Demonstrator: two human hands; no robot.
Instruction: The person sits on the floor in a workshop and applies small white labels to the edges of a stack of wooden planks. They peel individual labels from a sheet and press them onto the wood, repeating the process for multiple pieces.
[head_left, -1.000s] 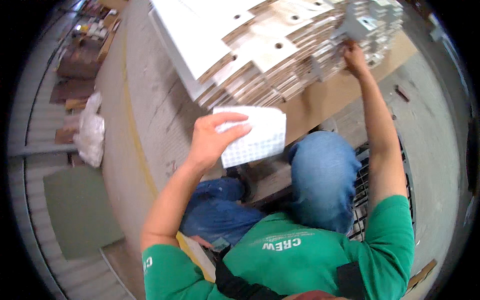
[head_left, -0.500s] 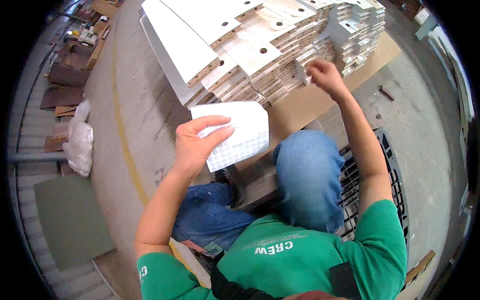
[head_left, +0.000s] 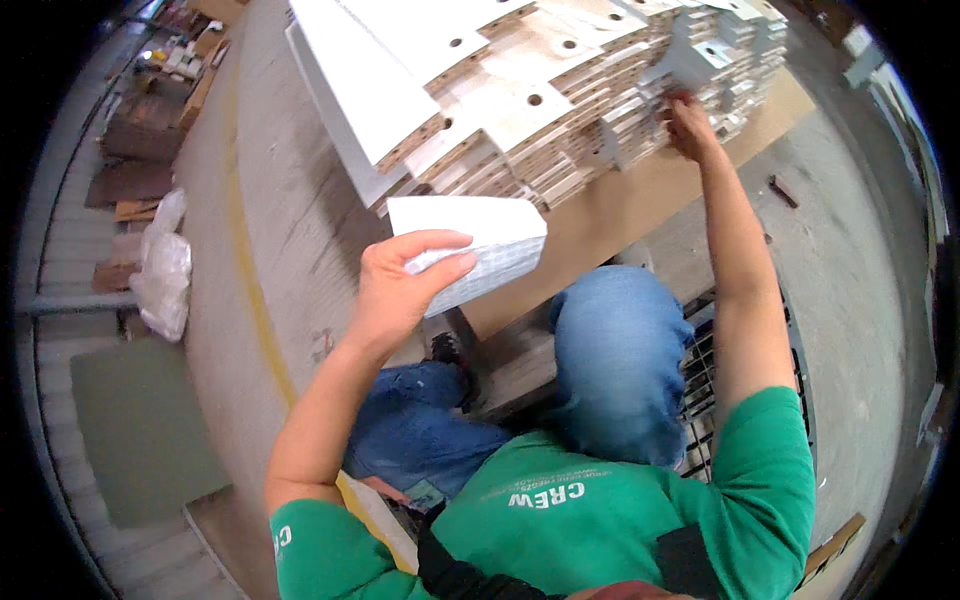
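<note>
Head view: at left, the left hand point(head_left: 400, 280) was held nearly closed, the white sheet point(head_left: 490, 235) being pinched between thumb and fingers near the closest corner of the stacked panels point(head_left: 545, 125). Farther right, the right hand point(head_left: 690, 127) was placed at the stack's stepped edges, its fingers bunched; whether anything was gripped could not be told. A light pinch seemed advisable, so the sheet was not creased, with the right fingertips set squarely and no panel nudged.
</note>
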